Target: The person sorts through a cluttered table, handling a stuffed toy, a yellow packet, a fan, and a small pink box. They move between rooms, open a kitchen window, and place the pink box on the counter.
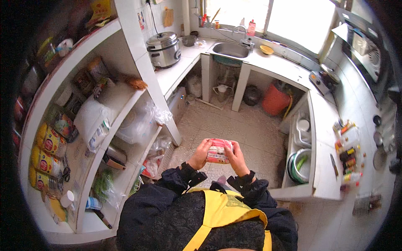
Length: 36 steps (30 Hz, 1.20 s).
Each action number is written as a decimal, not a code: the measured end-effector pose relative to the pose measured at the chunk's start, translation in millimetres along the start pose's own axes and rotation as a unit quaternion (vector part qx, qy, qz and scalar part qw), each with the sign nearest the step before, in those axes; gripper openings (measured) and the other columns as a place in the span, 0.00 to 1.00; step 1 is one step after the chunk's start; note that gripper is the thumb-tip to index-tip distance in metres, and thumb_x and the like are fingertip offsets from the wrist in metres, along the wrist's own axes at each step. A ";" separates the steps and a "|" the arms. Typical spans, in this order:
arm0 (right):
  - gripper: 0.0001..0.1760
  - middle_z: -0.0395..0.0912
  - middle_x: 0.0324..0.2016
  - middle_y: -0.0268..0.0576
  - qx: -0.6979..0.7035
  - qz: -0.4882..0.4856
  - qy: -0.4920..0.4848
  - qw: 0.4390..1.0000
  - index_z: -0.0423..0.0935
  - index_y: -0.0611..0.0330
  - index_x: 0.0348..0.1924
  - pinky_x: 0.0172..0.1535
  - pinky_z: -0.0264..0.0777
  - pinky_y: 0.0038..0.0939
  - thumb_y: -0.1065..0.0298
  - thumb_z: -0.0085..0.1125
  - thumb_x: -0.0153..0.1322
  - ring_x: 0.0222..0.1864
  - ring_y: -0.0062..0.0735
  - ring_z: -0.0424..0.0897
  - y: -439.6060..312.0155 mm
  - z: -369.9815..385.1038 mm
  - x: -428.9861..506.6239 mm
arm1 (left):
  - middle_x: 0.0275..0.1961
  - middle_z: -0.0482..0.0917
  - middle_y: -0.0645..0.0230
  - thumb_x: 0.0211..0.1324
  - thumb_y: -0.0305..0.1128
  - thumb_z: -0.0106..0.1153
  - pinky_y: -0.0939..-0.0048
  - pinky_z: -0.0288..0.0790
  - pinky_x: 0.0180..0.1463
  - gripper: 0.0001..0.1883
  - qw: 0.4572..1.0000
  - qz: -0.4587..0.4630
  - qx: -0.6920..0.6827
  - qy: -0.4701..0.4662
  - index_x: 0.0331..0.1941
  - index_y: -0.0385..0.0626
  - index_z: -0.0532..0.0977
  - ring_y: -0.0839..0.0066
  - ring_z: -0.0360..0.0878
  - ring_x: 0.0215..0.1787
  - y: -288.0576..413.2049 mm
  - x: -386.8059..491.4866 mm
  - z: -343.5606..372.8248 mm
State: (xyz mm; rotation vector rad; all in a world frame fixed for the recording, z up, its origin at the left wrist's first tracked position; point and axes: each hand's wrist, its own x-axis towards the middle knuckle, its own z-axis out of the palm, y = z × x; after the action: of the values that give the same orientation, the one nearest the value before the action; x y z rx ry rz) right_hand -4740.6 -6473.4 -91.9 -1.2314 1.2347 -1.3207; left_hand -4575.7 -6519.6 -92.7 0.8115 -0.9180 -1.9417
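Observation:
A red and white printed plastic packet (217, 153) is held in front of my body, above the tiled floor. My left hand (199, 155) grips its left end, and my right hand (237, 159) grips the right end, with both thumbs on the upper face. The fingers beneath the packet are mostly hidden. Black sleeves and a yellow apron (220, 210) show just below the hands.
Built-in shelves (133, 108) with bottles, bags and greens stand at left. A rice cooker (163, 50) sits on the white counter near the steel sink (230, 50). On the right counter lie a knife (334, 166) and several bottles; bowls (302, 166) are stacked underneath.

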 end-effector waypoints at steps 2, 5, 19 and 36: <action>0.20 0.74 0.40 0.41 0.000 -0.010 -0.022 1.000 0.65 0.64 0.51 0.46 0.70 0.26 0.60 0.53 0.72 0.42 0.24 0.73 -4.2 -8.5 50.6 | 0.43 0.76 0.66 0.69 0.40 0.40 0.70 0.75 0.45 0.13 1.000 0.015 -0.001 0.018 0.47 0.44 0.66 0.75 0.78 0.42 23.0 33.9 3.5; 0.20 0.74 0.41 0.41 0.018 -0.022 -0.069 0.997 0.65 0.63 0.51 0.46 0.70 0.26 0.60 0.54 0.72 0.42 0.24 0.73 -9.0 -22.3 116.5 | 0.42 0.76 0.66 0.68 0.40 0.43 0.70 0.76 0.44 0.13 0.998 0.029 0.007 0.063 0.47 0.44 0.66 0.76 0.78 0.42 49.0 85.0 7.5; 0.20 0.72 0.43 0.39 0.005 -0.016 -0.052 0.999 0.63 0.62 0.53 0.49 0.67 0.25 0.66 0.54 0.71 0.44 0.23 0.72 18.2 -164.9 315.7 | 0.41 0.77 0.67 0.66 0.37 0.47 0.71 0.74 0.45 0.11 0.999 0.011 0.036 0.016 0.46 0.43 0.68 0.77 0.78 0.41 44.9 350.2 55.9; 0.33 0.66 0.55 0.44 -0.097 -0.090 0.048 0.990 0.56 0.61 0.64 0.51 0.67 0.28 0.50 0.49 0.73 0.51 0.28 0.70 -70.3 -402.9 539.3 | 0.41 0.77 0.69 0.66 0.39 0.50 0.77 0.72 0.44 0.14 0.954 0.045 0.043 -0.292 0.47 0.43 0.66 0.82 0.74 0.42 136.1 692.2 236.5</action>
State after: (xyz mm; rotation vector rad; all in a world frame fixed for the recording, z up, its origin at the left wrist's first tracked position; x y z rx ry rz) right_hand -5183.7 -6972.5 20.3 -1.4586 1.3728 -1.4294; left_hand -5025.2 -7103.9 7.2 0.2199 -1.3641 -2.1068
